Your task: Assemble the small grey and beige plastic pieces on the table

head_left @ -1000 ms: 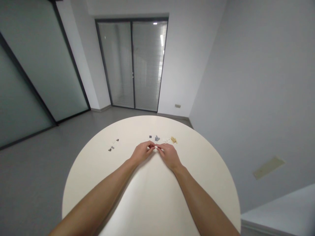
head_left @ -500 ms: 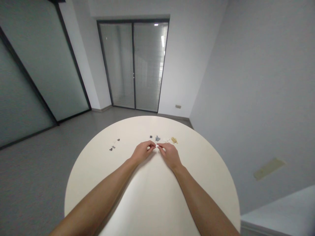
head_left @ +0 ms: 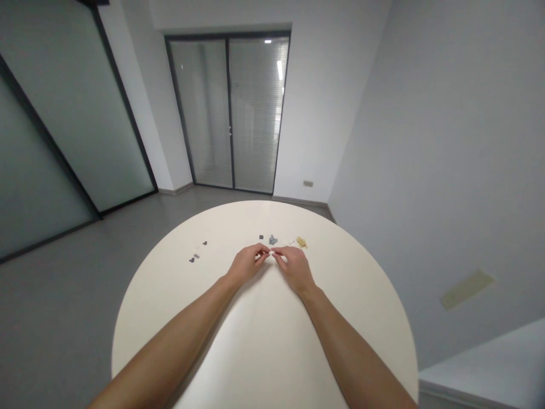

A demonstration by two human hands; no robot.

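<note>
Over the round cream table [head_left: 361, 295], in the head view, the left hand [head_left: 247, 264] and right hand [head_left: 296, 270] pinch a tiny white piece [head_left: 271, 250] between closed fingertips, near a grey brick piece [head_left: 273, 240] and tan pieces [head_left: 301, 242]

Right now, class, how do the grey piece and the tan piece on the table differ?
The grey piece is cool grey, the tan piece yellowish. The grey piece looks compact, the tan piece longer and slanted. The grey piece lies left of the tan piece. Both are small and rest on the cream table.
</note>
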